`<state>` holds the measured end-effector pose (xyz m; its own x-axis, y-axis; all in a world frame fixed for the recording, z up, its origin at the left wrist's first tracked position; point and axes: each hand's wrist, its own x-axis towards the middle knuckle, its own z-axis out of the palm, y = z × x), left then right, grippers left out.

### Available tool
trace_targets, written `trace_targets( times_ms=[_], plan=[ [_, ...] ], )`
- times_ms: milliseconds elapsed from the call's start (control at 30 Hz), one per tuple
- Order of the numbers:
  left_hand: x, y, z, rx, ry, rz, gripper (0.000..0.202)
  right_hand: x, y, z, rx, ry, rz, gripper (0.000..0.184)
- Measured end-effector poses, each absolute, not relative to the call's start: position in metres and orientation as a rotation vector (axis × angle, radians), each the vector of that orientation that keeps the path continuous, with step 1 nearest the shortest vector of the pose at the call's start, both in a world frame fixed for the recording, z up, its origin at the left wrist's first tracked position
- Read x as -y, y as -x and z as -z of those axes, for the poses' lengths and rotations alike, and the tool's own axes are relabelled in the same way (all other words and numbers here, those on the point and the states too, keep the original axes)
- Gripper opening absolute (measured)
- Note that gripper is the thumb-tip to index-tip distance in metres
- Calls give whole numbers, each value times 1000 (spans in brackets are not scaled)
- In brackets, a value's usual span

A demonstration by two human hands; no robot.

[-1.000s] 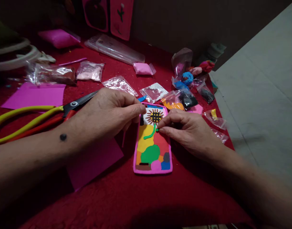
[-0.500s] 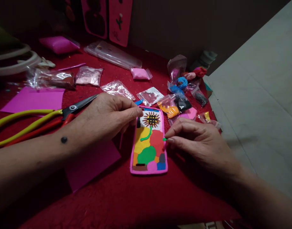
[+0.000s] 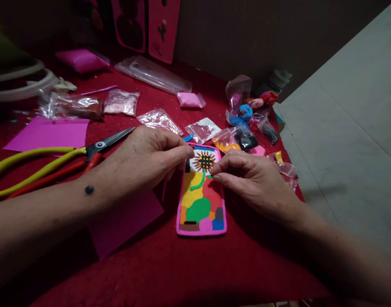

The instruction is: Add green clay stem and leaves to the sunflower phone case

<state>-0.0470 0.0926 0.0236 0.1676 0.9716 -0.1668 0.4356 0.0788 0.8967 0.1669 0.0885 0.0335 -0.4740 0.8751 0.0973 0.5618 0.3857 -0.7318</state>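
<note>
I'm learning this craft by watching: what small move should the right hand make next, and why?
Probably lower and press the small green piece beside the green stem: the right hand has it at its fingertips, just right of that stem and below the flower, over the colorful panel.

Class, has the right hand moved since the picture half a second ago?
Yes. Judged against the pink-edged panel, the right hand has moved left and up in view, its fingertips going from the panel's right edge to beside the sunflower.
</note>
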Motion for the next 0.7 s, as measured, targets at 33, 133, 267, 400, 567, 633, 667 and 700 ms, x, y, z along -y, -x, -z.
trace_targets(
  times_ms=[33, 133, 267, 400, 567, 633, 667, 700],
  plan=[
    [-93, 47, -23, -1408, -1494, -727, 32, -91, -167, -31, 2176, 1240, -897, 15],
    [-94, 46, -22, -1399, -1454, -739, 31, -95, -168, -26, 2161, 1255, -943, 13],
    [-95, 46, -22, -1429, -1469, -737, 32, -96, -168, -24, 2166, 1232, -955, 12],
    [-94, 46, -25, -1453, -1466, -721, 33, -96, -168, -22, 2225, 1199, -859, 15],
    [-94, 45, -27, -1466, -1481, -716, 32, -96, -168, -19, 2278, 1153, -762, 17],
    [-95, 44, -27, -1463, -1473, -700, 33, -95, -168, -19, 2295, 1162, -759, 17],
    [-95, 44, -28, -1463, -1467, -690, 32, -95, -168, -19, 2301, 1170, -756, 17],
    [-96, 44, -28, -1465, -1466, -683, 32, -95, -167, -19, 2307, 1175, -752, 17]
  ],
)
